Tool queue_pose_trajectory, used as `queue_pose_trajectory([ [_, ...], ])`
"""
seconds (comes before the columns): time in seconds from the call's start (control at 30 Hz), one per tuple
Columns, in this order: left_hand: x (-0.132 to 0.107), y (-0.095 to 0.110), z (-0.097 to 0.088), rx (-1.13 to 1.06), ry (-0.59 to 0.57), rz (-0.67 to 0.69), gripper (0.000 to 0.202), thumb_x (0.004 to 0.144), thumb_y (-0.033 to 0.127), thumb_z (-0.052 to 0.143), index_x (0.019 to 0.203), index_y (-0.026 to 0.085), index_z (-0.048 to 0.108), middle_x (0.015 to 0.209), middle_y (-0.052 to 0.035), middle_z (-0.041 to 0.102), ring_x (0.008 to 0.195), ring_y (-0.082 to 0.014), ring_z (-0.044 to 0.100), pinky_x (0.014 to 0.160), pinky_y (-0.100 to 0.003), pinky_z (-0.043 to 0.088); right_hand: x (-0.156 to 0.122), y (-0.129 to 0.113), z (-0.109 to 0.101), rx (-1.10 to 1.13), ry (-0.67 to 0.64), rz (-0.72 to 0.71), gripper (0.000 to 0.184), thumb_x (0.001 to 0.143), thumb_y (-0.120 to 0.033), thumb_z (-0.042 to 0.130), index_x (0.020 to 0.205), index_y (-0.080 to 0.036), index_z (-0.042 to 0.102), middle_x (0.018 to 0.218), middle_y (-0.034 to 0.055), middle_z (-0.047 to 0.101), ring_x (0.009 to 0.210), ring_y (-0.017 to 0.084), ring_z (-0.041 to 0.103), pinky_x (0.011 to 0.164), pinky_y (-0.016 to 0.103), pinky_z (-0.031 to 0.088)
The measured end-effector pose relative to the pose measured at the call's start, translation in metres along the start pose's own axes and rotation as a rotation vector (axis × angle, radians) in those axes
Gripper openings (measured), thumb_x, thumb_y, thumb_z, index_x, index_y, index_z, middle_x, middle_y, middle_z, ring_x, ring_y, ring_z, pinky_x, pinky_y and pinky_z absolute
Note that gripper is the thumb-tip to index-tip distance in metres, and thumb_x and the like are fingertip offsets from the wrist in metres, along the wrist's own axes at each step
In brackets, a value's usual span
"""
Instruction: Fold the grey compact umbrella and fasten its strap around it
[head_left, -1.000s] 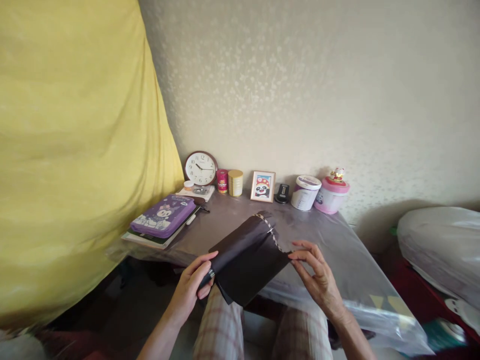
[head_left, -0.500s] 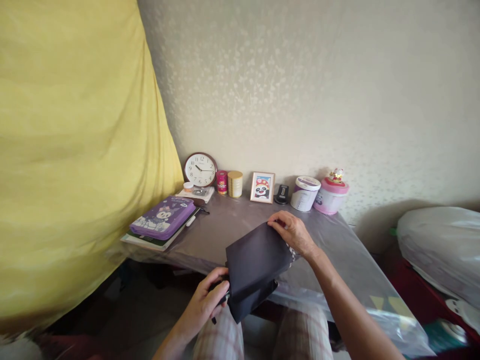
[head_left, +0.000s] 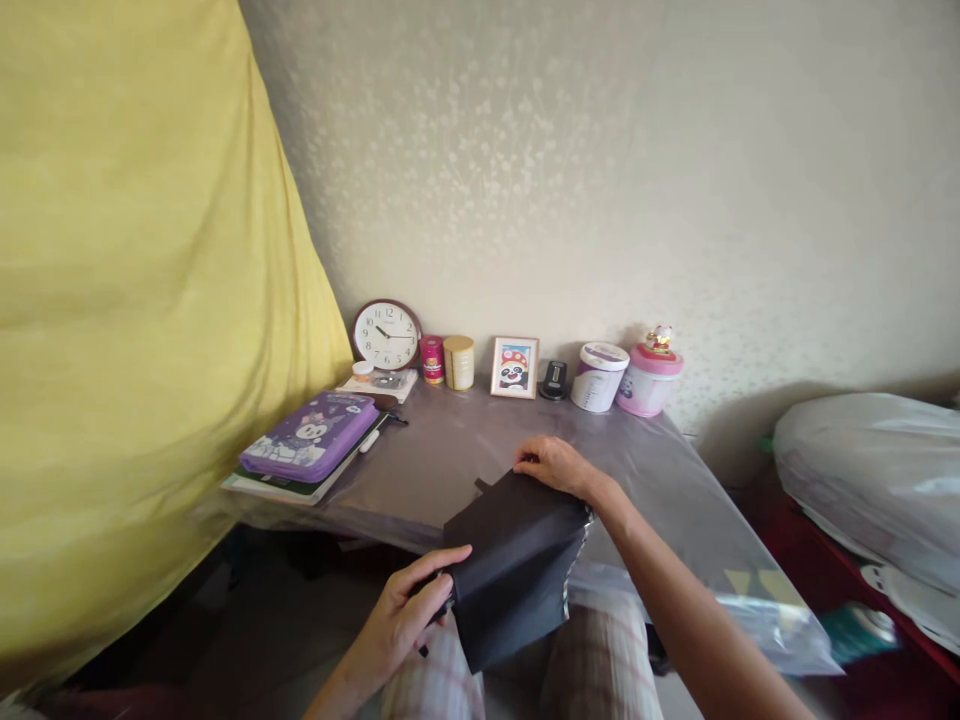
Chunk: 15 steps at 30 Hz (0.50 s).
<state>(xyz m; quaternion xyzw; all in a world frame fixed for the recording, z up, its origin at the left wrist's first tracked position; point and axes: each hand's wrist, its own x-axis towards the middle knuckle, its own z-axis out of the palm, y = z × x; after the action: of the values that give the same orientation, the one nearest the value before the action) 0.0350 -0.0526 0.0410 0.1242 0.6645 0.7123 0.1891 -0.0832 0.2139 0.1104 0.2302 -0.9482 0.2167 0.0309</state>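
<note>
A black folding umbrella [head_left: 517, 570], its cloth loose in flat folds with a checkered hem on the right, is held above my lap at the table's front edge. My left hand [head_left: 409, 610] is closed round its narrow left end, thumb and forefinger at the cloth's edge; a dark bit hangs below the fingers. My right hand [head_left: 555, 467] pinches the upper edge of the cloth. A short dark strap [head_left: 481, 486] sticks out at the upper left of the cloth. The frame inside is hidden by the folds.
On the plastic-covered table [head_left: 442, 440] a purple zip case [head_left: 311, 440] lies on books at left. Along the wall stand a clock [head_left: 387, 335], tins, a framed panda picture [head_left: 514, 367], a white tub [head_left: 600, 378] and a pink tub [head_left: 649, 382]. A yellow curtain [head_left: 135, 300] hangs left.
The umbrella cloth has turned and spread lower, showing more of the checkered hem. My right hand has shifted slightly left and down along its upper edge. The view has moved slightly.
</note>
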Motion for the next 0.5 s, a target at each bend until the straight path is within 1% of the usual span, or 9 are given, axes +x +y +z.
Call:
queue_pose_trajectory([
  [0.07, 0.001, -0.003, 0.000, -0.051, 0.047, -0.013, 0.045, 0.083, 0.042, 0.054, 0.118, 0.016, 0.057, 0.054, 0.0065, 0.040, 0.044, -0.0038, 0.029, 0.042, -0.018, 0.021, -0.007, -0.003, -0.004, 0.050, 0.118, -0.001, 0.013, 0.080, -0.026, 0.055, 0.080, -0.021, 0.067, 0.084, 0.0037, 0.067, 0.075, 0.016, 0.060, 0.069, 0.025, 0.043],
  [0.13, 0.003, -0.004, 0.000, -0.134, 0.064, -0.012, 0.044, 0.082, 0.042, 0.055, 0.118, 0.017, 0.057, 0.053, 0.0070, 0.040, 0.042, -0.0029, 0.028, 0.041, -0.018, 0.019, -0.022, -0.005, -0.010, 0.164, 0.339, 0.038, 0.017, 0.083, -0.030, 0.051, 0.085, -0.020, 0.065, 0.088, 0.0047, 0.066, 0.077, 0.016, 0.059, 0.071, 0.026, 0.044],
  [0.2, 0.005, -0.003, 0.000, -0.202, 0.062, -0.003, 0.044, 0.083, 0.042, 0.054, 0.119, 0.017, 0.056, 0.053, 0.0060, 0.044, 0.040, -0.0022, 0.026, 0.041, -0.018, 0.019, -0.045, -0.004, -0.011, 0.347, 0.526, 0.150, 0.023, 0.085, -0.038, 0.048, 0.086, -0.019, 0.062, 0.081, 0.0036, 0.064, 0.073, 0.015, 0.059, 0.066, 0.024, 0.045],
  [0.27, 0.007, -0.001, -0.001, -0.238, 0.076, 0.014, 0.044, 0.083, 0.041, 0.053, 0.121, 0.017, 0.055, 0.054, 0.0046, 0.049, 0.039, -0.0017, 0.025, 0.040, -0.019, 0.019, -0.071, 0.003, -0.001, 0.526, 0.614, 0.275, 0.028, 0.085, -0.044, 0.048, 0.081, -0.018, 0.060, 0.072, 0.0022, 0.062, 0.066, 0.014, 0.058, 0.062, 0.024, 0.046],
  [0.3, 0.009, 0.000, -0.002, -0.246, 0.087, 0.025, 0.044, 0.084, 0.040, 0.053, 0.121, 0.017, 0.054, 0.054, 0.0040, 0.050, 0.039, -0.0017, 0.025, 0.040, -0.019, 0.019, -0.083, 0.009, 0.009, 0.584, 0.634, 0.324, 0.031, 0.083, -0.046, 0.049, 0.078, -0.017, 0.060, 0.070, 0.0021, 0.062, 0.064, 0.014, 0.057, 0.061, 0.024, 0.046],
  [0.33, 0.010, 0.001, -0.003, -0.251, 0.096, 0.037, 0.043, 0.084, 0.039, 0.052, 0.121, 0.017, 0.054, 0.055, 0.0037, 0.051, 0.039, -0.0017, 0.026, 0.040, -0.019, 0.019, -0.095, 0.015, 0.021, 0.624, 0.619, 0.369, 0.033, 0.082, -0.048, 0.050, 0.078, -0.017, 0.060, 0.065, 0.0017, 0.061, 0.061, 0.015, 0.057, 0.060, 0.025, 0.047],
  [0.4, 0.013, 0.003, -0.005, -0.267, 0.105, 0.061, 0.043, 0.085, 0.038, 0.052, 0.121, 0.017, 0.054, 0.054, 0.0036, 0.052, 0.039, -0.0020, 0.027, 0.040, -0.019, 0.020, -0.115, 0.028, 0.051, 0.698, 0.610, 0.481, 0.038, 0.077, -0.053, 0.053, 0.076, -0.016, 0.060, 0.067, 0.0034, 0.062, 0.061, 0.016, 0.058, 0.060, 0.027, 0.048],
  [0.47, 0.015, 0.004, -0.007, -0.293, 0.111, 0.078, 0.043, 0.085, 0.038, 0.053, 0.122, 0.017, 0.054, 0.053, 0.0036, 0.052, 0.039, -0.0020, 0.027, 0.040, -0.019, 0.020, -0.127, 0.037, 0.080, 0.760, 0.577, 0.554, 0.041, 0.074, -0.056, 0.055, 0.079, -0.016, 0.061, 0.071, 0.0052, 0.065, 0.068, 0.020, 0.061, 0.064, 0.030, 0.051],
  [0.5, 0.016, 0.005, -0.007, -0.309, 0.115, 0.083, 0.043, 0.084, 0.038, 0.053, 0.122, 0.017, 0.053, 0.053, 0.0033, 0.052, 0.038, -0.0019, 0.026, 0.040, -0.019, 0.019, -0.130, 0.038, 0.092, 0.789, 0.515, 0.564, 0.042, 0.073, -0.057, 0.056, 0.084, -0.017, 0.062, 0.076, 0.0060, 0.067, 0.076, 0.022, 0.063, 0.070, 0.032, 0.052],
])
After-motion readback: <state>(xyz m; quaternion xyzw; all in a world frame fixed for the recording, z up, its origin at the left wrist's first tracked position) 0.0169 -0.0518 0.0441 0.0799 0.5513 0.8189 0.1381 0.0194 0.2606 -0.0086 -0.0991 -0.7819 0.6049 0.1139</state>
